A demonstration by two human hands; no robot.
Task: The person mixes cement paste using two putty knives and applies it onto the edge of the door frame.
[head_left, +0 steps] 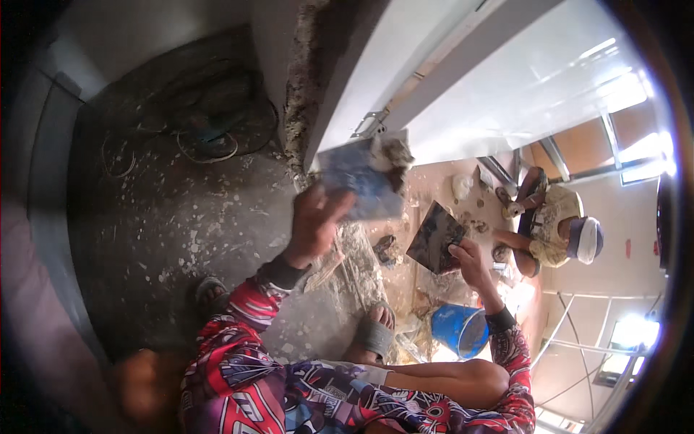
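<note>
My left hand [313, 228] grips the lower left corner of a blue-grey rectangular board [358, 184], smeared by motion. A lump of pale, wet-looking mortar [394, 155] sits at the board's far right corner. The board is up against the lower end of a white door-like panel or frame [376, 87]; whether they touch I cannot tell. In my right hand [471, 262] is a thin dark square plate [436, 239], pinched at its right edge with the thumb on top. Grey residue marks the plate's face. A gap separates the two plates.
A blue bucket [460, 331] stands on the floor near my right knee. Beyond it another person [557, 220] crouches by the wall. Cables [210, 145] lie on the paint-spattered floor [181, 239] at left. A rough broken wall edge [298, 87] rises ahead.
</note>
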